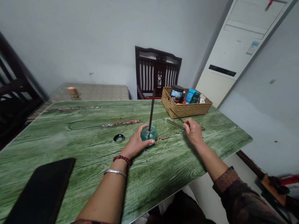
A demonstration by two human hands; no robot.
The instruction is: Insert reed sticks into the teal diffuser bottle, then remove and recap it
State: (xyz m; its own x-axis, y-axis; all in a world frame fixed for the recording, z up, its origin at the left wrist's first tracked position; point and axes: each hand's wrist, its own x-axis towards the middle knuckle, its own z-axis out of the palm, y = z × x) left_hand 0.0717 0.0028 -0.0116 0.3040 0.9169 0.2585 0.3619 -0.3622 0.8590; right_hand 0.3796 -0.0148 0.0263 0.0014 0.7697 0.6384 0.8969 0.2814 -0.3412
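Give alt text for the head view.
The left hand holds a teal bottle with a dark stick or bundle standing in it; the right hand holds a thin stick near more sticks on the green table. A black ring lies nearby; a wicker basket stands behind.

Surface materials and finishes. The rounded turquoise bottle is translucent, smooth and glossy, like glass or clear plastic. The thin dark-brown stick standing in it looks matt. The ring-shaped black cap has a shiny, plastic-like finish. The green, wood-grain-patterned tabletop is smooth, with a soft sheen. The rectangular tan basket is of woven plant-like fibre, rough and matt. The slatted dark-brown chair resembles polished wood. The narrow silver-coloured bangle is bright metal; the dark-red bead bracelet appears smooth. The dark patterned sleeve is cloth.
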